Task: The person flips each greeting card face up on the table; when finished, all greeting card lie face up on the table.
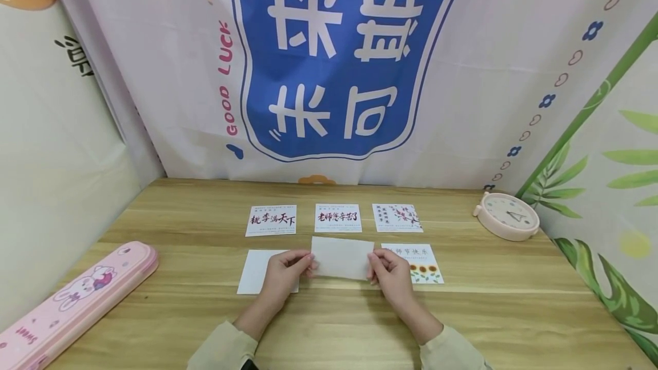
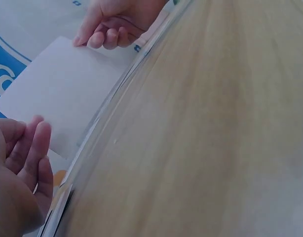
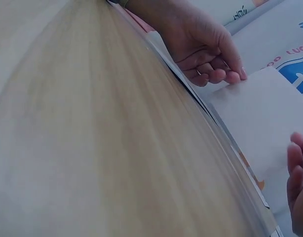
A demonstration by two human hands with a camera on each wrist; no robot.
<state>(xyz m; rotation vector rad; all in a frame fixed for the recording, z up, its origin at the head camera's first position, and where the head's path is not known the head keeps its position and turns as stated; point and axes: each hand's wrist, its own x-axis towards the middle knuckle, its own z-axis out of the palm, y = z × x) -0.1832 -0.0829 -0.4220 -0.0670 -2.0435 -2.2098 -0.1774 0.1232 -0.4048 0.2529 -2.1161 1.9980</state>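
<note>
Between both hands a blank white card (image 1: pixel 342 258) is held up off the table, its plain side facing me. My left hand (image 1: pixel 284 274) pinches its left edge between thumb and fingers. At the opposite edge my right hand (image 1: pixel 393 278) pinches it the same way. Under the left hand lies another blank white card (image 1: pixel 255 271), partly covered. A card with sunflowers (image 1: pixel 425 273) lies partly behind the right hand. In the left wrist view the held card (image 2: pixel 62 94) spans the two hands; the right wrist view shows the same card (image 3: pixel 265 118) too.
Three printed cards lie in a back row: a left one (image 1: pixel 271 220), a middle one (image 1: pixel 338 218) and one with red blossoms (image 1: pixel 397 218). A pink pencil case (image 1: pixel 82 301) is at the left, a pink clock (image 1: pixel 506 216) at the right. A printed curtain (image 1: pixel 195 101) hangs behind the table.
</note>
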